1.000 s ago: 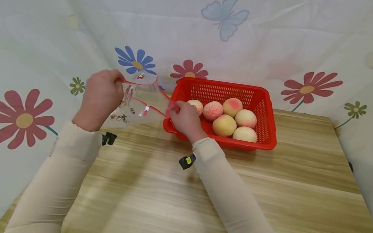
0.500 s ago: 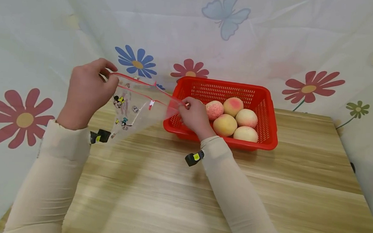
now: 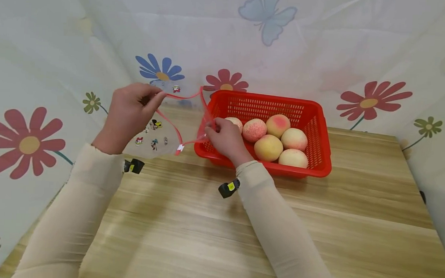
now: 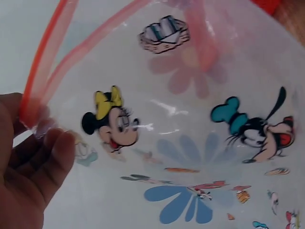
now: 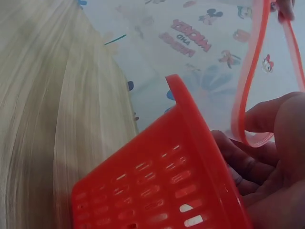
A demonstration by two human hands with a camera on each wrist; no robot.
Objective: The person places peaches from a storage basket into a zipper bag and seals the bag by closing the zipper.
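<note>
A clear zip bag (image 3: 186, 112) with a red seal strip, a white slider and cartoon prints is stretched between both hands, its mouth spread apart. My left hand (image 3: 130, 110) pinches one end of the red rim; the left wrist view shows finger and thumb tips on that corner of the bag (image 4: 157, 114). With thumb and fingers my right hand (image 3: 227, 141) pinches the other end, over the left side of the red basket (image 3: 318, 160). In the right wrist view the red strip (image 5: 248, 86) bends into the right hand's grip, close to the basket's rim.
Several peaches (image 3: 268, 148), pink, cream and yellow, lie in the perforated basket. It stands on a wood-grain table (image 3: 188, 228) near the back edge. Behind hangs a light cloth (image 3: 316, 43) printed with flowers and a butterfly.
My left hand moved left half a second ago, pulling the bag's mouth narrow, then came back right. The mouth is now wider. My right hand shifted only slightly.
</note>
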